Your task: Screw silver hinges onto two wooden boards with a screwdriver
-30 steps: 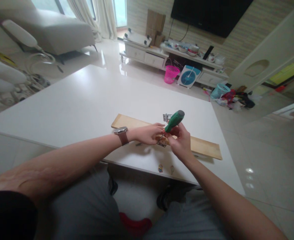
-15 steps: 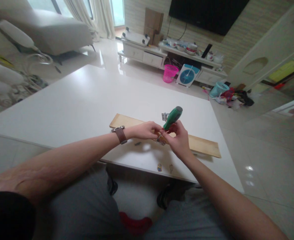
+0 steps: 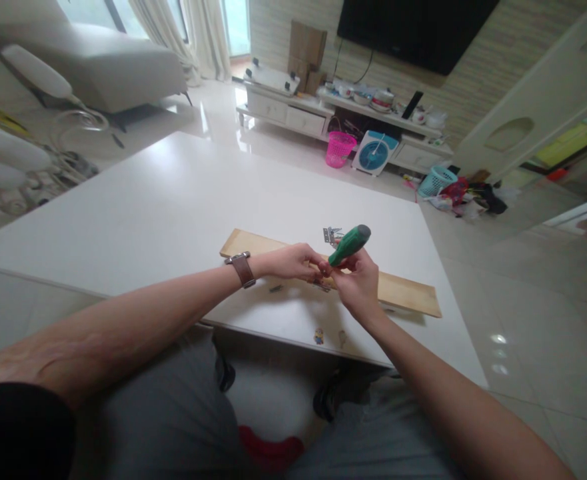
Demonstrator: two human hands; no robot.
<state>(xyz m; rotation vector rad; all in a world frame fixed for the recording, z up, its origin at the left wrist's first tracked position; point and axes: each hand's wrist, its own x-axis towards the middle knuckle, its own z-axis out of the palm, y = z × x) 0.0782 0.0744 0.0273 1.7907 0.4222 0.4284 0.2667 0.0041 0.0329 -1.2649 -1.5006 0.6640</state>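
A long wooden board [image 3: 408, 292] lies across the white table [image 3: 183, 207]. My right hand [image 3: 353, 283] is closed around a green-handled screwdriver [image 3: 349, 244], its tip pointing down to the left at the board. My left hand [image 3: 293, 261], with a brown watch on the wrist, has its fingers pinched at the tip of the screwdriver, over a small metal hinge [image 3: 322, 285] on the board; what they pinch is too small to make out. A second metal hinge [image 3: 332, 235] lies on the table just behind the board.
A small dark screw [image 3: 275, 289] lies on the table in front of the board. Two stickers [image 3: 319, 335] mark the table's near edge. Beyond stand a TV cabinet, a pink basket [image 3: 340, 148], a blue fan [image 3: 373, 153] and a grey sofa [image 3: 113, 67].
The screwdriver handle has tilted a little lower to the right and back up; both hands stay at the same spot over the hinge. The view shifted slightly.
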